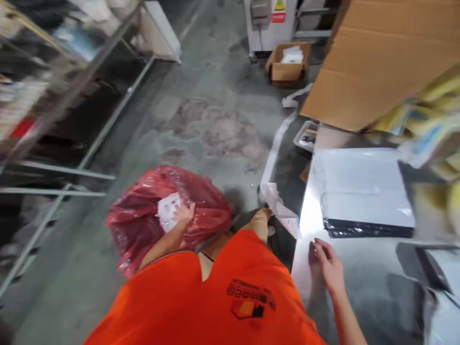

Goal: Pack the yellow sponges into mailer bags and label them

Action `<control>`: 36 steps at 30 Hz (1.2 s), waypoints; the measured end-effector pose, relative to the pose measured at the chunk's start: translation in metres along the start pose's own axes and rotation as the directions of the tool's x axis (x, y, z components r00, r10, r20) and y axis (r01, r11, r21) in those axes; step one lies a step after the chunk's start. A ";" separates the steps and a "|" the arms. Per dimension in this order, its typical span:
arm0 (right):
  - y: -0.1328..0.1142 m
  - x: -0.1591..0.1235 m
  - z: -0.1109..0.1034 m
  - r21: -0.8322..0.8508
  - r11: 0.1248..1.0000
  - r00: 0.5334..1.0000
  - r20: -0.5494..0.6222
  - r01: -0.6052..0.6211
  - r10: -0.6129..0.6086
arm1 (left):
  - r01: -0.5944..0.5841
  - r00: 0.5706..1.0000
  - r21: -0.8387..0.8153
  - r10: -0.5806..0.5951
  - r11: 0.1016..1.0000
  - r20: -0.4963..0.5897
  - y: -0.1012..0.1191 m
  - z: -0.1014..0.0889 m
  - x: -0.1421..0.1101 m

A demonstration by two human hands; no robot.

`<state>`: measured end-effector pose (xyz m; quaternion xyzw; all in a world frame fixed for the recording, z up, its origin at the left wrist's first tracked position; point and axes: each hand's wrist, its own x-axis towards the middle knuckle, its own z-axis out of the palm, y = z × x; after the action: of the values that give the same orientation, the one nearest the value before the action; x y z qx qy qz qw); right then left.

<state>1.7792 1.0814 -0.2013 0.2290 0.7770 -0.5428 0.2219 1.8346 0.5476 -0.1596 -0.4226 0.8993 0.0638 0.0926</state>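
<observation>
My left hand (184, 213) reaches down into a red plastic bag (212, 203) on the floor. Its fingers are closed on crumpled white paper (167, 211) in the bag's mouth; blur hides the exact grip. Above the edge of a shiny metal table (305, 268), my right hand (327, 258) holds nothing, its fingers loosely bent and apart. Beyond that hand lies a stack of white plastic bags with black undersides (366, 191). From the table edge a long white paper strip (282, 206) trails to the floor.
Metal shelving (108, 124) runs along the left. A large cardboard sheet (381, 62) and blurred yellow packages (431, 115) occupy the right. Farther off, an open cardboard box (287, 72) sits on the floor. A small clear tray (306, 136) is beside the table.
</observation>
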 end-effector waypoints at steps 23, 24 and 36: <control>-0.094 0.187 -0.248 -0.155 0.988 0.710 -0.694 0.007 -0.114 | -0.976 -0.111 -0.213 0.952 -0.050 0.286 0.497 0.098 -0.182; -0.098 0.200 -0.256 -0.154 0.988 0.717 -0.691 -0.018 -0.094 | -0.982 -0.093 -0.187 0.953 -0.039 0.289 0.496 0.099 -0.185; -0.076 0.140 -0.218 0.501 0.864 0.946 -0.299 0.041 0.128 | -0.919 0.097 -0.320 0.920 0.228 0.379 0.520 0.097 -0.182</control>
<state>1.6014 1.2806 -0.1594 0.3819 0.6295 -0.6757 0.0371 1.5583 1.0328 -0.1953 0.2620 0.9046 0.2141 0.2594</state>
